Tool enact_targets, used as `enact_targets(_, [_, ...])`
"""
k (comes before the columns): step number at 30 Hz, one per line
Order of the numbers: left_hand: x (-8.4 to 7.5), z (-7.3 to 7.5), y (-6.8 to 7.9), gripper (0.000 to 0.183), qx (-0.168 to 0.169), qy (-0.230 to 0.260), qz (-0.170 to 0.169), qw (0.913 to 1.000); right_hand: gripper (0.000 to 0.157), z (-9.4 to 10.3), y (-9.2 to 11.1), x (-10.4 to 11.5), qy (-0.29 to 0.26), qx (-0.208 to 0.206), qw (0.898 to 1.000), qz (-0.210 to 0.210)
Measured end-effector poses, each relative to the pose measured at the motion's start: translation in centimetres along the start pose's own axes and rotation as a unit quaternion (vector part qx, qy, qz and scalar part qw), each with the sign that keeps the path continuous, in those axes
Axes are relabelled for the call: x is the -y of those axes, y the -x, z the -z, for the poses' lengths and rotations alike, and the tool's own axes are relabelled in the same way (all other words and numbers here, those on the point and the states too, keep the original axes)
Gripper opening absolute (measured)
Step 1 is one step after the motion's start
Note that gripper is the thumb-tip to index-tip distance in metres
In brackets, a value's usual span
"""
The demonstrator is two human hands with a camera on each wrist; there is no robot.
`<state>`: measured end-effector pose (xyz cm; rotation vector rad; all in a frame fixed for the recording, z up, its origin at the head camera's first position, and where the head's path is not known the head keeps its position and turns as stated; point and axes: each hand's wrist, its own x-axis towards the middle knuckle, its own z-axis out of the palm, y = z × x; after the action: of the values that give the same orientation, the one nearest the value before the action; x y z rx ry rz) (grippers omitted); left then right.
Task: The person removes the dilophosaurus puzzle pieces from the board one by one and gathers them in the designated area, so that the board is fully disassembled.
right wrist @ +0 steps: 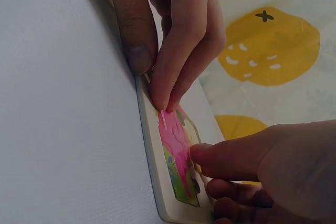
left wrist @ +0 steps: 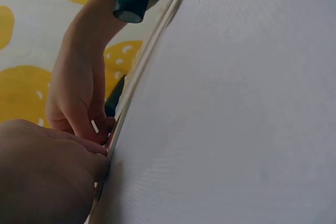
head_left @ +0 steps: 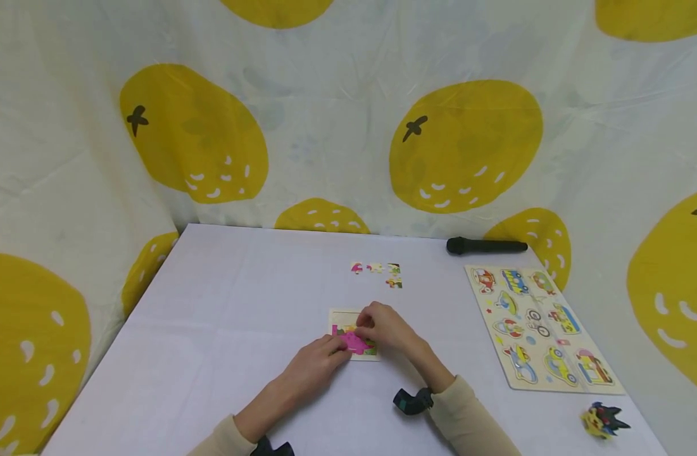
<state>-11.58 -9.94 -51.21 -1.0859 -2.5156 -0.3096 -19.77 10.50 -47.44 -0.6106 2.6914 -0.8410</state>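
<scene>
As a light tray can slide easily, the person's left hand pressed its nearly straight fingers, held together, onto one side of the pink picture, its thumb against the outer edge, presumably to steady it. That tray, a small cream frame of wood-like board, lay flat on the smooth white tabletop, directly before the person and within reach of both hands. Inside it sat bright pink and green jigsaw pieces. From the other side came the right hand, thumb touching the picture and fingers bent; whether it pinched a piece, I could not tell. Just beyond stood out four loose multicoloured jigsaw pieces, spaced apart, probably so that each could be seen and picked up singly. Farther right, near the back edge, lay a long black microphone, and in front of it a large pale board with colourful vehicle shapes, both apparently set aside to leave working room. Rightmost, near the front, was a little yellow-and-black toy figure.
</scene>
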Motion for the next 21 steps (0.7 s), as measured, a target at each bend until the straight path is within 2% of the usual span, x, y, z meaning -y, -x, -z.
enact_targets(10, [0.01,-0.22,-0.01,0.019,-0.012,0.007,0.003,0.9999,0.016,-0.28,0.08,-0.12,0.000,0.010,1.000,0.000])
enact_targets(21, [-0.28,0.21,-0.05,0.019,0.025,0.011,0.028,0.9992,0.016,0.06,0.07,-0.19,-0.037,0.013,0.999,-0.008])
